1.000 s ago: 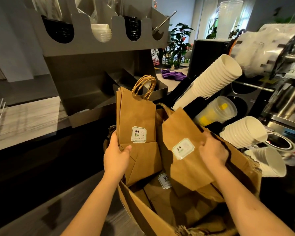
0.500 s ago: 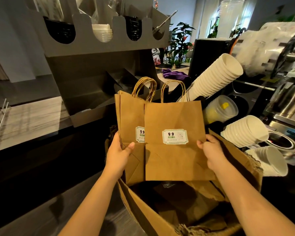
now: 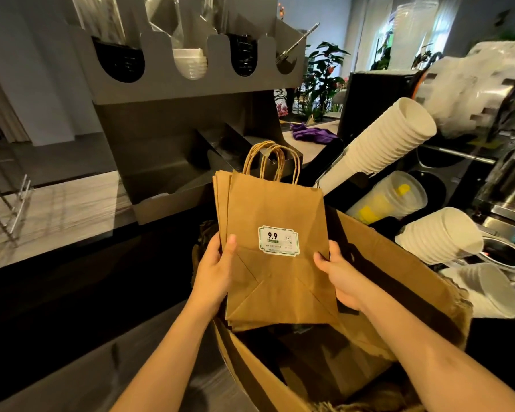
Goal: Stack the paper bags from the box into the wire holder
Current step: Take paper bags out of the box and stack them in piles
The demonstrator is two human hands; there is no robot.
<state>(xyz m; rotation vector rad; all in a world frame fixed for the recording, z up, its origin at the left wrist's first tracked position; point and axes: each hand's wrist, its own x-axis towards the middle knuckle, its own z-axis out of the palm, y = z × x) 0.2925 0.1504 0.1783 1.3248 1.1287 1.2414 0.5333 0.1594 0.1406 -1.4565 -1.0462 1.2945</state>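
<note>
Gripping the paper bags (image 3: 275, 203) above the box (image 3: 399, 263) are left hand (image 3: 216, 273) and right hand (image 3: 344, 281) fingers.

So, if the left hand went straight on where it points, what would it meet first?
The left hand grips the paper bags; pushed on, it would likely meet the dark metal bin behind them; depth is unclear.

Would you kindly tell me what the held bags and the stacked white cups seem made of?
The bags look like matte brown kraft paper: sharp fold creases, a folded bottom flap, twisted cord handles. The stacked white cups, dull with rolled rims, appear paper, though foam is possible.
</note>
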